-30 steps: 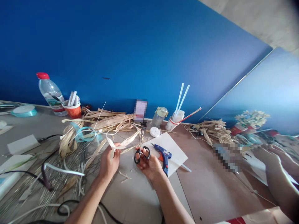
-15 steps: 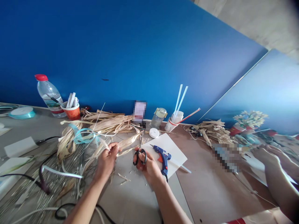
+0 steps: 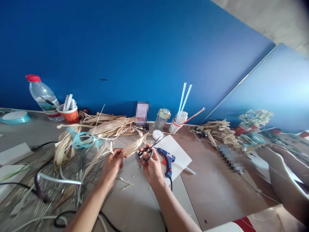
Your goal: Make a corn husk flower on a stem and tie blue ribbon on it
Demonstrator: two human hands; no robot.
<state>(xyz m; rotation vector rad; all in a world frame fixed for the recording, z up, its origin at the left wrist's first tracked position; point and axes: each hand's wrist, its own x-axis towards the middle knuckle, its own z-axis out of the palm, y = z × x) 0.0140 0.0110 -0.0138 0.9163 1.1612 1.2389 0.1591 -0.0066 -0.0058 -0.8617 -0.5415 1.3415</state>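
Pinched in my left hand (image 3: 113,166) is a pale dried corn husk (image 3: 135,145), its free end pointing up and to the right. My right hand (image 3: 152,164) is closed on black-handled scissors (image 3: 147,154), fingers in the loops and blades aimed up and right, apart from the husk. Just right of that hand, a blue glue gun (image 3: 167,161) lies on a white sheet (image 3: 180,154). Small husk scraps (image 3: 126,183) are scattered on the table below my hands.
A husk pile (image 3: 113,125), light-blue ribbon (image 3: 78,140) and many thin wires (image 3: 50,193) lie left. Along the blue wall stand a bottle (image 3: 44,96), an orange cup (image 3: 70,116), a jar (image 3: 161,120) and a glue-stick cup (image 3: 175,125). Another person's arms (image 3: 282,174) are at right.
The scissors have swung from upright to tilting right, away from the husk, as my right hand turned. My left hand still holds the husk. The whole view has shifted slightly.
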